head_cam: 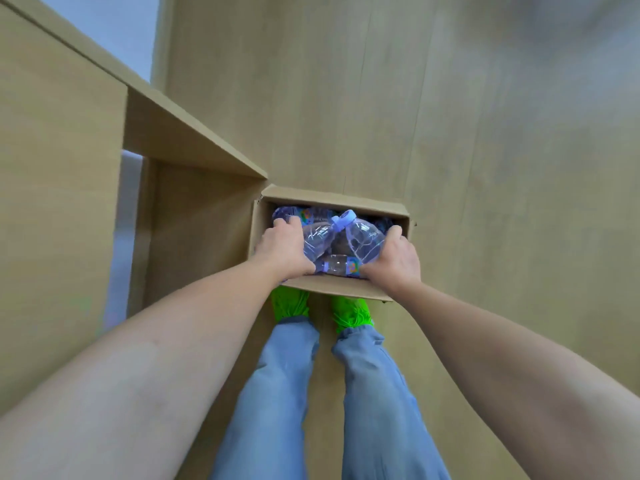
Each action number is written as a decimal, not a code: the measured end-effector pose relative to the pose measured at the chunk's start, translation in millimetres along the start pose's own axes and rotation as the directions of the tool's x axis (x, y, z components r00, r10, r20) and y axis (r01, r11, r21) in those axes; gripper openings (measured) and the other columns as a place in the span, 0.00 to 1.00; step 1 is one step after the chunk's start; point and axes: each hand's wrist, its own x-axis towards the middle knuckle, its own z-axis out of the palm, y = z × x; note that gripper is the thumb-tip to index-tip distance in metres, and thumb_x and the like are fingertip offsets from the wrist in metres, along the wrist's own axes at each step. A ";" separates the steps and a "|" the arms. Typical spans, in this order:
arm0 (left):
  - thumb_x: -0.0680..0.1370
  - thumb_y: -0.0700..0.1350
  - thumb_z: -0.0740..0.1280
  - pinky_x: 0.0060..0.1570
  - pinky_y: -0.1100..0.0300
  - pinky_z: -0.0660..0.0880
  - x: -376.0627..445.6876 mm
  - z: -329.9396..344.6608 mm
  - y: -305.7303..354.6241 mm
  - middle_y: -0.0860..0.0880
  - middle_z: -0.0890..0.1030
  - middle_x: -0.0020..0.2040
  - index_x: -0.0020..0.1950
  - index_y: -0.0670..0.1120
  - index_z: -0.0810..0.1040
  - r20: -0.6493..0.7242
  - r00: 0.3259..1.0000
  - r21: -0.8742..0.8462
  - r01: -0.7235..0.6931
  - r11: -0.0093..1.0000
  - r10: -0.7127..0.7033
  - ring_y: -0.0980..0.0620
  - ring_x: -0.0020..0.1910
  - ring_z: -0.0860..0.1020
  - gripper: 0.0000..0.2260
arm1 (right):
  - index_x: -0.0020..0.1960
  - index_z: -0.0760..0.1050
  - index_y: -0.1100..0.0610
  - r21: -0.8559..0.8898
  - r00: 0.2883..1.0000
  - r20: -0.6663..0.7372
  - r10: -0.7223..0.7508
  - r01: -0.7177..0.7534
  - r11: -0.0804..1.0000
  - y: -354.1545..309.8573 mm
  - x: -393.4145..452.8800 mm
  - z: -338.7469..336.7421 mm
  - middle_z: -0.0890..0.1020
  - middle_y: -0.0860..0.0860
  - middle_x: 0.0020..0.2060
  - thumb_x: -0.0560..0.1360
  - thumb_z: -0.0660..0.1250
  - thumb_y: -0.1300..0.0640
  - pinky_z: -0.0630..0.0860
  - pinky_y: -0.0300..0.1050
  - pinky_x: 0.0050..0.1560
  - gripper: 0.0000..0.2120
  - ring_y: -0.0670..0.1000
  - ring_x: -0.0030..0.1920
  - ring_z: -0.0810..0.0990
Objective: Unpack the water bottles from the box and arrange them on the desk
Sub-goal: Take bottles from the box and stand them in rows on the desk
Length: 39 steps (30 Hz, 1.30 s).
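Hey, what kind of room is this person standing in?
Probably an office or similar indoor workspace. A light wood desk stands on wood-look flooring, and a cardboard box of water bottles sits on the floor beside it, both hands reaching in.

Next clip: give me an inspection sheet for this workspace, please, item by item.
Surface: wood-grain floor; desk at left.
Job's things: open cardboard box on the floor holds clear water bottles; right-hand bottle tilted, cap up; left-hand bottle beside it.
Clutter: nothing seen.
Grippers: left hand grips the left-hand bottle; right hand grips the right-hand bottle.
Cables: nothing seen.
Surroundings: person's blue trousers, green shoes.
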 end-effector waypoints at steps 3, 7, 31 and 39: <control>0.59 0.55 0.75 0.40 0.55 0.70 -52.5 -59.3 15.6 0.45 0.71 0.52 0.56 0.47 0.66 -0.083 0.997 -0.100 -0.002 0.995 -0.006 0.41 0.51 0.76 0.31 | 0.47 0.60 0.57 0.119 0.998 -0.055 -0.019 0.025 0.993 -37.5 -33.4 -69.0 0.76 0.55 0.44 0.62 0.74 0.48 0.72 0.50 0.42 0.27 0.60 0.47 0.75; 0.58 0.55 0.75 0.38 0.56 0.69 -128.8 -141.9 31.7 0.46 0.71 0.48 0.50 0.48 0.65 -0.219 0.975 -0.219 -0.009 0.976 -0.040 0.43 0.46 0.75 0.29 | 0.48 0.60 0.57 0.195 0.990 -0.133 -0.054 0.079 0.978 -93.7 -78.4 -163.5 0.77 0.56 0.45 0.59 0.75 0.53 0.75 0.51 0.43 0.27 0.61 0.48 0.77; 0.56 0.51 0.78 0.32 0.60 0.66 -563.1 -220.2 -183.9 0.48 0.75 0.50 0.57 0.45 0.66 -0.669 0.481 -0.671 -0.060 0.739 -0.567 0.49 0.45 0.75 0.34 | 0.49 0.63 0.52 -0.032 0.621 -0.254 -0.742 0.761 0.648 -330.7 -443.1 -236.8 0.73 0.47 0.38 0.55 0.77 0.48 0.67 0.44 0.34 0.31 0.52 0.40 0.74; 0.58 0.50 0.76 0.35 0.58 0.70 -666.7 -70.0 -297.6 0.47 0.73 0.48 0.53 0.46 0.65 -0.491 0.380 -0.826 0.085 0.558 -0.784 0.47 0.45 0.76 0.30 | 0.50 0.64 0.51 -0.133 0.464 -0.008 -0.886 0.877 0.461 -350.8 -557.3 -95.3 0.74 0.45 0.37 0.53 0.78 0.44 0.63 0.41 0.28 0.33 0.50 0.37 0.74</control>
